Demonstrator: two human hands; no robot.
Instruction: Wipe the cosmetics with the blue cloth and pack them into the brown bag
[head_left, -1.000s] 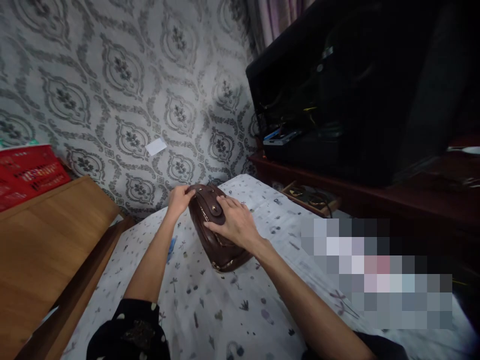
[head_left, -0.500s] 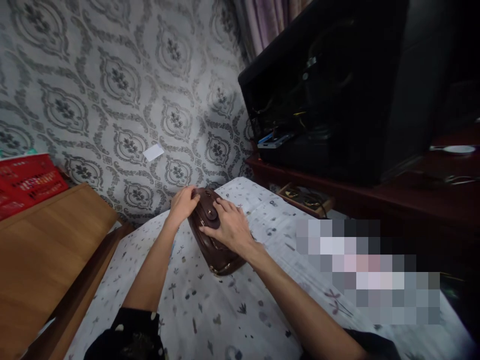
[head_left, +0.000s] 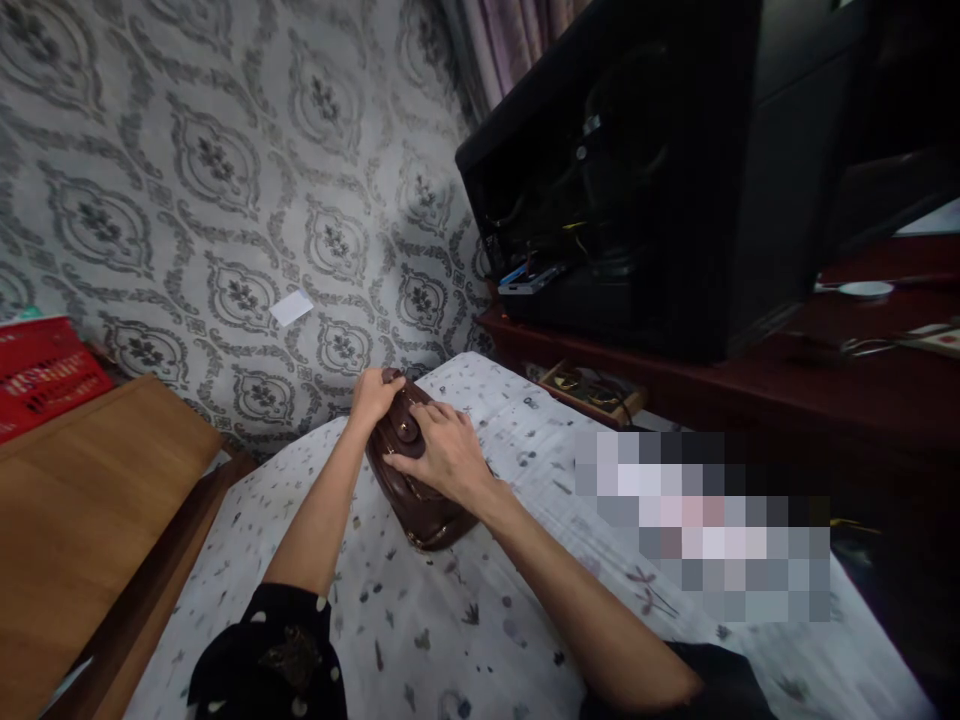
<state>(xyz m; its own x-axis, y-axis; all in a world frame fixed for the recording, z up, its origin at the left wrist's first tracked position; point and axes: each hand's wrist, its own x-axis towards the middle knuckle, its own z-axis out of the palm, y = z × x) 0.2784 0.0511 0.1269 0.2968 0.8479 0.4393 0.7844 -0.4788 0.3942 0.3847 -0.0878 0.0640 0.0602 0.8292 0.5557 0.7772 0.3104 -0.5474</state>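
A dark brown leather-look bag [head_left: 405,510] with gold-coloured zips lies on the patterned white sheet in front of me. It has a rounded flap strap with a small metal stud. My left hand [head_left: 375,395] grips the bag's far left end, its thumb on top and its other fingers partly hidden. My right hand [head_left: 446,450] rests across the bag's upper face, thumb spread toward the left and fingers beside the strap. That hand covers part of the bag's right side.
A patterned grey wall [head_left: 330,240] rises behind the bed sheet [head_left: 420,640]. To the left stands a wooden panel [head_left: 127,470] with a red item [head_left: 49,375] behind it. At right are a large black cabinet-like object [head_left: 600,220], an open drawer [head_left: 592,390] and a blurred-out patch.
The view has shifted slightly, so the surroundings sit further left. My right hand and the bag keep nearly the same relation; my left hand still holds the far end.
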